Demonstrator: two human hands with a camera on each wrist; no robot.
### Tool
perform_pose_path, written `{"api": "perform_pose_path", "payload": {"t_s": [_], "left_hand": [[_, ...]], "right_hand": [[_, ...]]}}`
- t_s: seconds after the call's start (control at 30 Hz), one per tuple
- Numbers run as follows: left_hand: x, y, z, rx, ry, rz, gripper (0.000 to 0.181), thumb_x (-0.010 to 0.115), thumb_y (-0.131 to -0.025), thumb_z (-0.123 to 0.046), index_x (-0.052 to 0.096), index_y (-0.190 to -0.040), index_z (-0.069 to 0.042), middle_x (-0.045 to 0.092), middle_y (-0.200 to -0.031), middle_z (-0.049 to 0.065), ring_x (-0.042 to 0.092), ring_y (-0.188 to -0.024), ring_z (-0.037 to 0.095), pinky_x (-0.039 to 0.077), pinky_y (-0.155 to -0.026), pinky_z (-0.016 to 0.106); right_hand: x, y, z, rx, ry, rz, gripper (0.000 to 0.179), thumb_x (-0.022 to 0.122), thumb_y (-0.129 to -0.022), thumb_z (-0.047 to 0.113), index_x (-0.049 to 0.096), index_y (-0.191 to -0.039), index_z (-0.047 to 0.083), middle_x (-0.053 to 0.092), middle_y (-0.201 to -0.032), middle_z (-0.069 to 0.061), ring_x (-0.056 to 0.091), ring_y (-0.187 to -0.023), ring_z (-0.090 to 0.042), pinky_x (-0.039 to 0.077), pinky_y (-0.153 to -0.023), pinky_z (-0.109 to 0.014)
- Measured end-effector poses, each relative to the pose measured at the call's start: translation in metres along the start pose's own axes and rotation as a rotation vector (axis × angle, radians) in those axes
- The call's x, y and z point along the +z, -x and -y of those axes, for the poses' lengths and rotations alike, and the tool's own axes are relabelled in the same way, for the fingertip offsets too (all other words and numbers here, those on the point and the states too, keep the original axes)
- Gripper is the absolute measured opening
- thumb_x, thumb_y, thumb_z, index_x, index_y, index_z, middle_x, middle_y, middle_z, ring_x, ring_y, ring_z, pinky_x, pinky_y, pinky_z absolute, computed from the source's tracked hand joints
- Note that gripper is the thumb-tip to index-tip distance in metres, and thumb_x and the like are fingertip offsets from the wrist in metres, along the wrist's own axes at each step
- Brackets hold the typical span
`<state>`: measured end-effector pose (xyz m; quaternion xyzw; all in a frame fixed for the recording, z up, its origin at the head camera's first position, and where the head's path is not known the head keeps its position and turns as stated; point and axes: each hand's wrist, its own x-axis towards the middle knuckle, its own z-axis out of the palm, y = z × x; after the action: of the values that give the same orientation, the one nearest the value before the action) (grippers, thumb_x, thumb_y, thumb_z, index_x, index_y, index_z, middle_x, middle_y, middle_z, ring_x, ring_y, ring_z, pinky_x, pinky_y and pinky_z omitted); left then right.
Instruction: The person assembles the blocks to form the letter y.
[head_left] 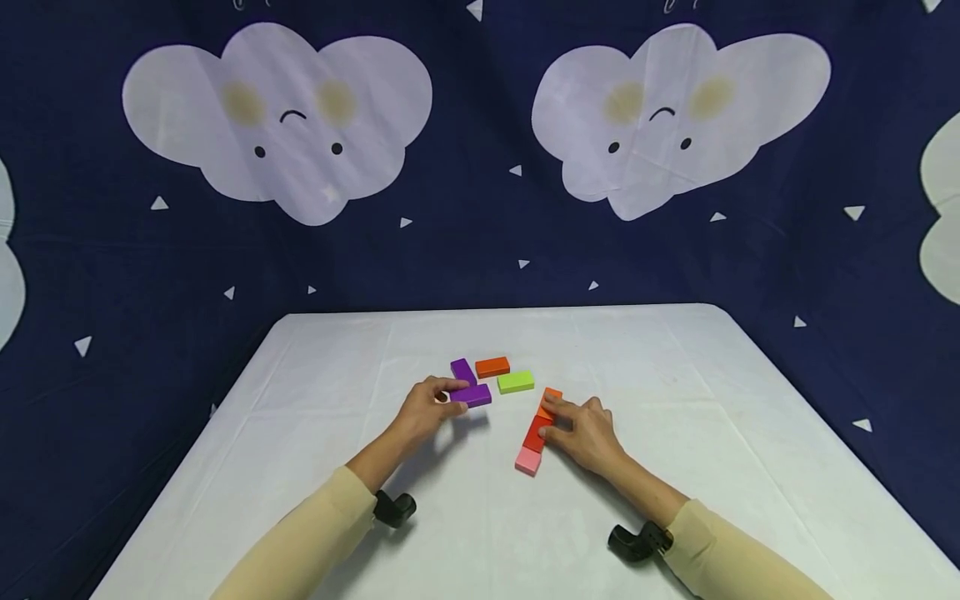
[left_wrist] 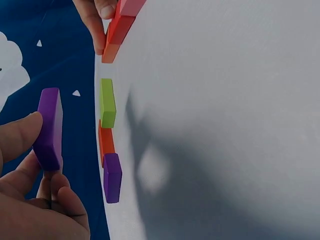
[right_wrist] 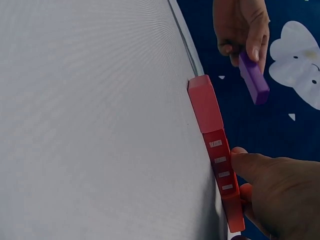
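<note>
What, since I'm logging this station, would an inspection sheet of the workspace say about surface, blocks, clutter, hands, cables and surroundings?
Surface: white tabletop, faintly creased; shadows fall on it.
Blocks: orange block, red block and pink block lie end to end in a row; lime-green block, dark-orange block and one purple block lie beyond; a second purple block is held above the table.
Clutter: nothing seen.
Hands: left hand pinches the raised purple block; right hand touches the row's side at the red and orange blocks. Black wrist devices show on both wrists.
Cables: nothing seen.
Surroundings: dark blue cloth printed with pale clouds and triangles.
</note>
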<state>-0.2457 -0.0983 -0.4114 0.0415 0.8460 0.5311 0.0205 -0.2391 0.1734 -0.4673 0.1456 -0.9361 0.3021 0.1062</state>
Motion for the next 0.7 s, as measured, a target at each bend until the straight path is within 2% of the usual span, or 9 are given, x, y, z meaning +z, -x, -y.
{"api": "perform_pose_path", "payload": {"t_s": [0.17,0.37,0.7], "left_hand": [[-0.003,0.009,0.005,0.022,0.019,0.024,0.034,0.070,-0.079,-0.004,0.069,-0.112,-0.009,0.060,-0.105,0.010,0.051,-0.099,0.024,0.038,-0.075,0.025],[-0.004,0.017,0.007,-0.008,0.044,0.063,0.032,0.072,-0.078,-0.004,0.071,-0.109,-0.010,0.062,-0.105,0.007,0.050,-0.097,0.021,0.037,-0.073,0.026],[0.004,0.021,0.009,0.009,0.037,0.174,0.032,0.069,-0.079,-0.003,0.070,-0.110,-0.011,0.060,-0.106,0.007,0.048,-0.096,0.020,0.033,-0.073,0.028]], "right_hand": [[0.000,0.001,0.001,0.004,-0.001,0.002,0.050,0.076,-0.075,0.033,0.066,-0.121,0.018,0.060,-0.131,0.003,0.038,-0.076,-0.016,0.023,-0.070,-0.030],[0.000,0.000,0.001,0.009,-0.001,0.012,0.050,0.076,-0.075,0.034,0.065,-0.121,0.018,0.059,-0.131,0.003,0.038,-0.077,-0.015,0.023,-0.069,-0.030],[0.000,0.000,0.002,0.009,0.005,0.012,0.050,0.076,-0.075,0.034,0.065,-0.121,0.018,0.060,-0.131,0.004,0.038,-0.077,-0.016,0.023,-0.069,-0.030]]}}
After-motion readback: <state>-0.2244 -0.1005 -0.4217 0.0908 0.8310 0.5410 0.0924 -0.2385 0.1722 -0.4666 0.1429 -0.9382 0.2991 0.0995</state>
